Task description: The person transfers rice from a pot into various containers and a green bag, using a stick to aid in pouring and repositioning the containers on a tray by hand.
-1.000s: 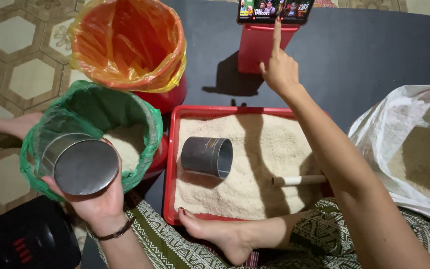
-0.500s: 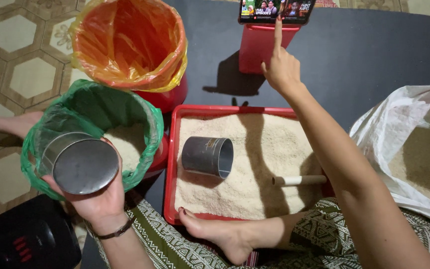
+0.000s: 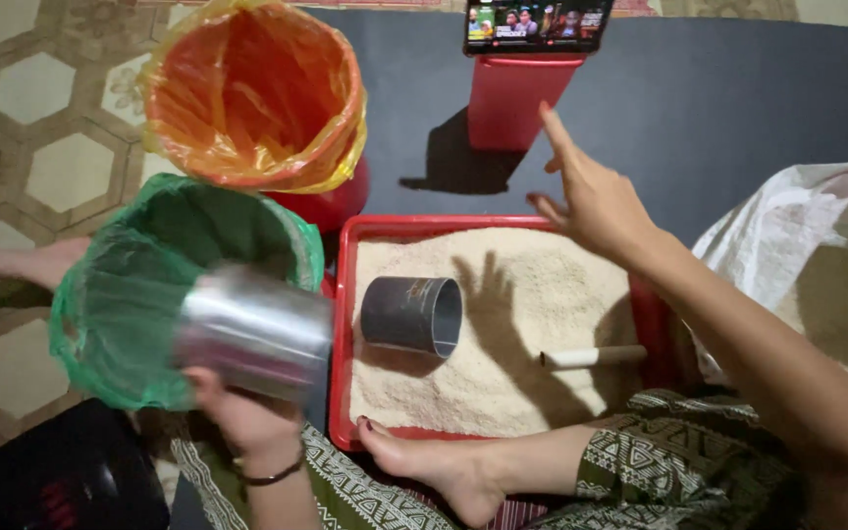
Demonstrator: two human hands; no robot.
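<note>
My left hand [image 3: 238, 412] grips a shiny metal can [image 3: 252, 332], lying sideways and blurred, over the right rim of a bucket lined with a green bag [image 3: 120, 294]. My right hand [image 3: 591, 201] hovers open with fingers spread above the far edge of a red tray [image 3: 341, 294] full of pale rice grain. A dark grey cylindrical tin [image 3: 412, 314] lies on its side in the grain, and a short white stick [image 3: 591, 356] rests on the grain to its right. A phone [image 3: 534, 25] leans on a red stand [image 3: 512, 98] beyond the tray.
A red bucket lined with an orange bag [image 3: 252, 98] stands at the back left. A white sack of grain [image 3: 826, 265] lies at the right. My bare foot [image 3: 444, 466] rests at the tray's near edge. A black object [image 3: 51, 481] sits at the lower left. A dark mat [image 3: 738, 98] covers the floor.
My left hand has tipped the metal can from end-on to sideways and moved it right. My right hand has drawn back from the phone and spread its fingers.
</note>
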